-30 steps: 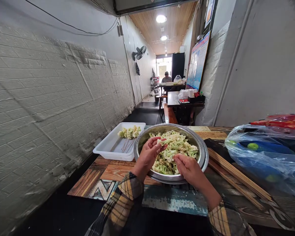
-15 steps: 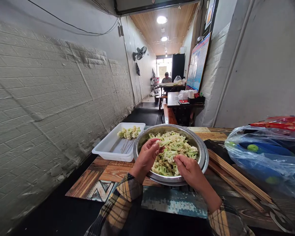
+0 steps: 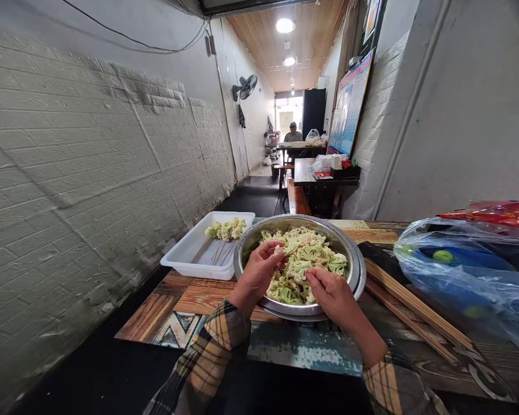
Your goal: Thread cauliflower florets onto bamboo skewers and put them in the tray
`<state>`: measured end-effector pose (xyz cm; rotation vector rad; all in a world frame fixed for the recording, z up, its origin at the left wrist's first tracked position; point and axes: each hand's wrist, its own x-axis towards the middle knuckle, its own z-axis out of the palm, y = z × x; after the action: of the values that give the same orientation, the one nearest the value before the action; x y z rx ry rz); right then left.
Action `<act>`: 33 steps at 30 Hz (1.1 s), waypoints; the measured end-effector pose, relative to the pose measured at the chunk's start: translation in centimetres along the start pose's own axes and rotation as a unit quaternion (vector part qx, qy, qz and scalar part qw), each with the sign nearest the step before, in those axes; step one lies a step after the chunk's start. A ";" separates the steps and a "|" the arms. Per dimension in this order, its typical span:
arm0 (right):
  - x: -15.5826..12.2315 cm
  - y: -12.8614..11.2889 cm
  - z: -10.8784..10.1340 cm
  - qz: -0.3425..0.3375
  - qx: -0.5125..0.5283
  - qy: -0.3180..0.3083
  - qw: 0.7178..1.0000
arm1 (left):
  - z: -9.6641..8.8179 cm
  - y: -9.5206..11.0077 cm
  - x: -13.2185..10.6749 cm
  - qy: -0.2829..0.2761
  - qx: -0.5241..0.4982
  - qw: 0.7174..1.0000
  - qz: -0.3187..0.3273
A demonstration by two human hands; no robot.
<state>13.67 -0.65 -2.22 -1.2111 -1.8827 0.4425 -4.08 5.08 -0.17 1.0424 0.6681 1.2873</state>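
Pinching cauliflower piece [image 3: 289, 249] with your left hand [image 3: 258, 272] above steel bowl [image 3: 351, 253]; your right hand [image 3: 332, 289] pinched narrow, contents unclear. White tray [image 3: 185, 253] left of bowl, wooden sticks [image 3: 419, 306] right.

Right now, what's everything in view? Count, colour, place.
table: one, multicoloured, foreground
bowls: apparently two nested, silver, table centre
cauliflower: many, pale green, in bowls
tray: one, white, left of bowls
skewered cauliflower: several, pale green, in tray
sticks: many, tan, right of bowls
bag: one, clear, far right
packet: one, red, by bag
rear tables: two, dark, beyond
fan: one, black, left wall
poster: one, blue, right wall
person: one, in grey, beyond
left hand: one, plaid sleeve, holding cauliflower, over bowls
right hand: one, plaid sleeve, over bowls
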 end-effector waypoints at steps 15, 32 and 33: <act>0.0 0.0 -0.1 0.001 -0.003 -0.009 1.000 | 0.6 0.1 -0.5 -0.045 0.091 0.992 -0.074; -2.9 -1.5 -0.1 -0.001 -0.003 -0.013 1.000 | -0.3 -0.4 -0.6 -0.069 0.335 0.938 0.060; -4.6 -1.8 0.0 0.006 0.011 0.024 1.000 | -0.2 -0.5 -1.0 -0.083 0.346 0.933 0.048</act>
<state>13.46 -5.53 -3.14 -1.2075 -1.8264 0.4355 -4.29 4.15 -0.82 1.7554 0.9817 1.0386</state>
